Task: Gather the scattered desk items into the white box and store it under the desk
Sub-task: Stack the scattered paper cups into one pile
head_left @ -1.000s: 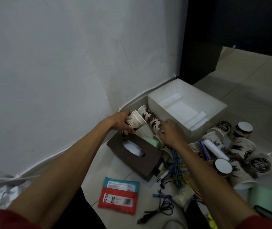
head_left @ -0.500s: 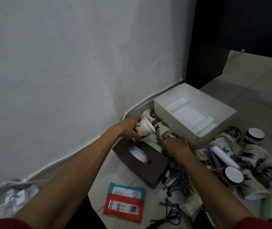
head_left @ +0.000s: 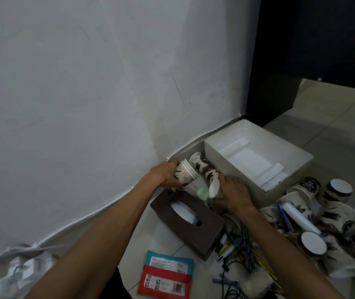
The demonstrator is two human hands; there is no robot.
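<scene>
Both hands, left (head_left: pixel 168 174) and right (head_left: pixel 233 194), grip paper cups (head_left: pixel 186 174) beside the white box (head_left: pixel 258 157).

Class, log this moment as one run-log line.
left hand: holds stacked cups | right hand: on lying cup | white box: no cups inside

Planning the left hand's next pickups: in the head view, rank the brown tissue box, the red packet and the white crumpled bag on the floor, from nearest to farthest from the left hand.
From the left hand:
1. Brown tissue box, just below the hand, toward the person.
2. Red packet, farther down, near the person's lap.
3. White crumpled bag, far left, along the wall.
</scene>
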